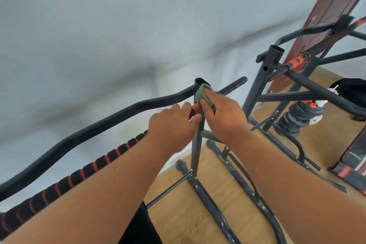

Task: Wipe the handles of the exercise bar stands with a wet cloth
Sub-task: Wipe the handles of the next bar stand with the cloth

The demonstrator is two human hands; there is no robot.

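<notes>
Fingers of the right hand [223, 113] curl down over an olive-green cloth [204, 95], pressing it round the top of the near stand's upright post [195, 150] where the handle meets it, just past centre toward one o'clock. The cloth looks crumpled, with a strip hanging down between both hands. At nine o'clock of it, the left hand [172, 123] has its fingers bent round the orange collar [195, 108] of the handle [83, 172], a long bar wrapped in black foam with red rings that runs off toward eight o'clock. A second stand [285, 85] rises at two o'clock, with stacked weight plates [299, 117] on the wooden floor [178, 216] beside it.
</notes>
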